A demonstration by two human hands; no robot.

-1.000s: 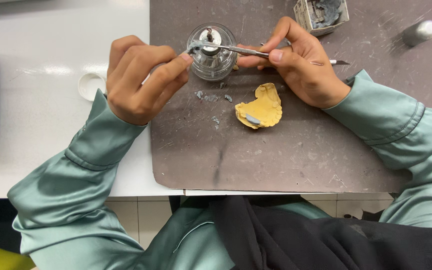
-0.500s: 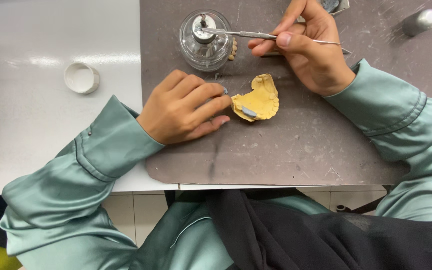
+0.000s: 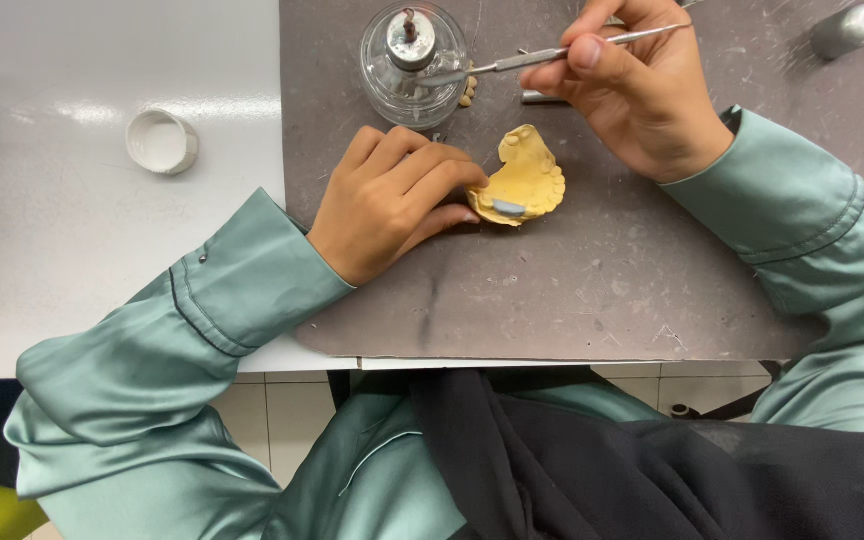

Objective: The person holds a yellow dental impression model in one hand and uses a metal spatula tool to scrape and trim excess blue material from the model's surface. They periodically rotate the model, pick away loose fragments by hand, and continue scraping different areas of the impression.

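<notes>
The yellow dental cast [image 3: 527, 182] lies flat on the grey mat [image 3: 572, 290], just below the glass spirit lamp [image 3: 413, 62] — a horseshoe-shaped plaster piece with a scalloped outer edge and a small blue-grey patch near its lower left end. My left hand [image 3: 392, 200] rests on the mat with the fingers curled, the fingertips touching the cast's left edge; I am steadying it rather than clasping it, and nothing is closed inside that hand. My right hand [image 3: 637, 95] is pinched tight around a slim metal instrument [image 3: 552, 55], thumb and forefinger closed on its shaft, its flattened tip reaching over to the lamp's glass body. The lamp has a metal collar with a dark wick standing up from it. The mat is scuffed and speckled with pale marks, and it lies on a white glossy worktop [image 3: 52, 250]. A small white round cap [image 3: 161, 141] sits on the worktop, well apart to the left — a metal cylinder [image 3: 847, 28] lies at the mat's far right corner.
</notes>
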